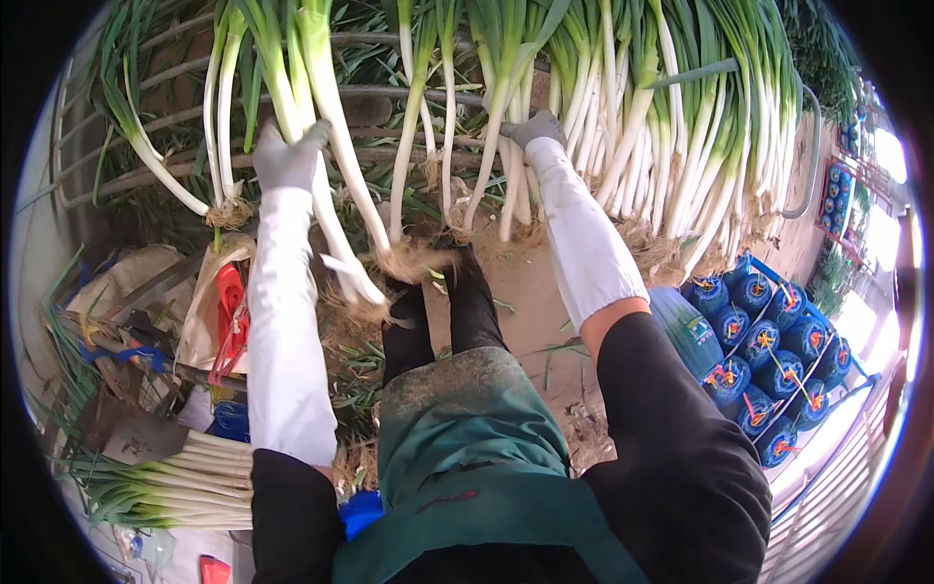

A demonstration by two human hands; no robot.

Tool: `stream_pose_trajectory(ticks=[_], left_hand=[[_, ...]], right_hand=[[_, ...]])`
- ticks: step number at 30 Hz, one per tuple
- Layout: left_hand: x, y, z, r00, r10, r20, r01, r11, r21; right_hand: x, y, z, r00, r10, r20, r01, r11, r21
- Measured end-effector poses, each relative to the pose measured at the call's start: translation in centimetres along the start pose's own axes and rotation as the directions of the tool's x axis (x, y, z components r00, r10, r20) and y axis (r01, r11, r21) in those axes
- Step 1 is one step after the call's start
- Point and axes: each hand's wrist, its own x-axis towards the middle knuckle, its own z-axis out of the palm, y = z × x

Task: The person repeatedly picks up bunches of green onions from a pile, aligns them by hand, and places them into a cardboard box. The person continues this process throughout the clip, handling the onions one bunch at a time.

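Green-leaved leeks or large scallions lie across a metal rack [408, 93], white shanks and roots towards me. My left hand [287, 157], in a grey glove, is closed around a few stalks [337, 237] whose roots hang over my leg. My right hand [536, 133], also gloved, is at several stalks [512, 171] right of the middle; its fingers are partly hidden, so its grip is unclear. A dense row of stalks [678, 160] fills the rack's right part. A few others [171, 179] lie at its left end.
At lower left lie trimmed stalks [211, 485]. A pale bag with red ties [232, 296] is left of my arm. Blue-wrapped bundles [759, 339] fill a blue-framed rack at right. Loose leaves [357, 372] and roots litter the ground by my legs.
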Motion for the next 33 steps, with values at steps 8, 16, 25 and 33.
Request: stream_pose_trajectory(ticks=[8,16,25,33], left_hand=[[-6.5,-2.2,-2.9,0.962,-0.1,0.254,0.186,0.921,-0.342],[-17.4,-1.3,-4.8,0.967,-0.106,0.233,0.208,0.854,-0.476],[-20.4,5.8,-2.2,0.944,-0.111,0.31,0.269,0.801,-0.535],[-32.0,2.0,4.6,0.791,-0.225,0.569,0.562,0.635,-0.53]], right_hand=[[0.8,3.9,4.8,0.985,-0.112,0.132,0.072,0.959,0.273],[-9.4,0.5,-7.6,0.967,-0.141,0.214,-0.052,0.708,0.704],[-22.9,5.3,-17.2,0.899,-0.218,0.38,-0.103,0.737,0.668],[-40.5,11.6,-10.5,0.843,-0.267,0.467,-0.132,0.738,0.662]])
